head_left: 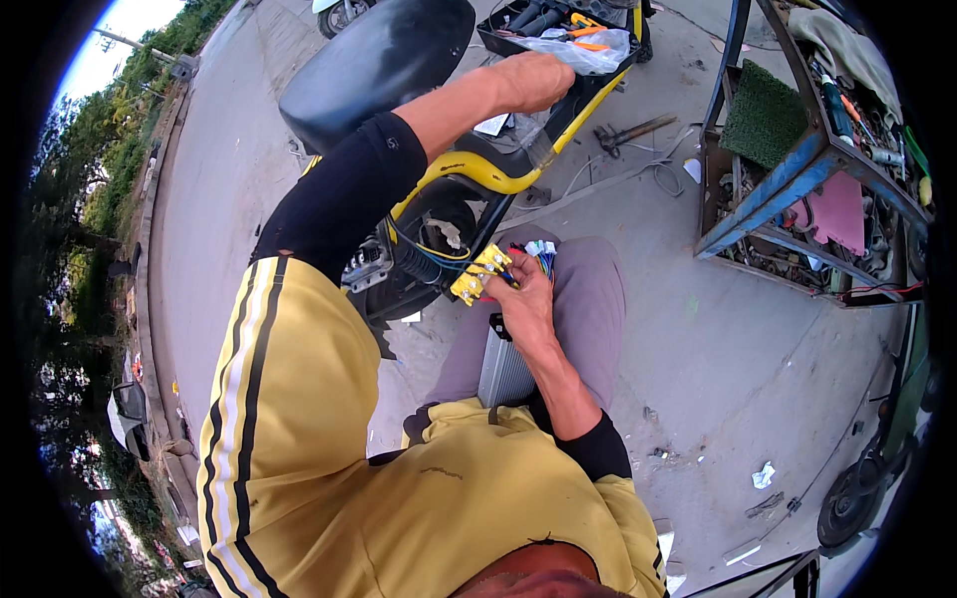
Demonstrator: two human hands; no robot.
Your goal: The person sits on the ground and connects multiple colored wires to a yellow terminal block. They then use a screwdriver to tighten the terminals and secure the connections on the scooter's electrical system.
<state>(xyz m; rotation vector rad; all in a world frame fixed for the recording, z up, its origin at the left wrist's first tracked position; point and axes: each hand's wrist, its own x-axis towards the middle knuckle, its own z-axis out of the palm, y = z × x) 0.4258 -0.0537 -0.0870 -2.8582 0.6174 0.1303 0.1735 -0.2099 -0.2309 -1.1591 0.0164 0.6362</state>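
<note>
My right hand [526, 299] is closed around yellow plug connectors [478, 274] on a bundle of coloured wires, held just above my knee. Under that hand a ribbed silver metal box [501, 371] rests on my lap. My left hand [536, 82] reaches far forward to the black tray [498, 40] on the yellow scooter, at a clear plastic bag [588, 50]; its fingers are hidden, so its grip is unclear. The yellow and black scooter [478, 169] with its black seat [369, 60] stands right in front of me.
A blue metal rack [788, 174] with tools, rags and a green mat stands at the right. A hammer [633, 130] and loose cables lie on the concrete behind the scooter. A wheel [847, 503] shows at the lower right, paper scraps on the ground nearby.
</note>
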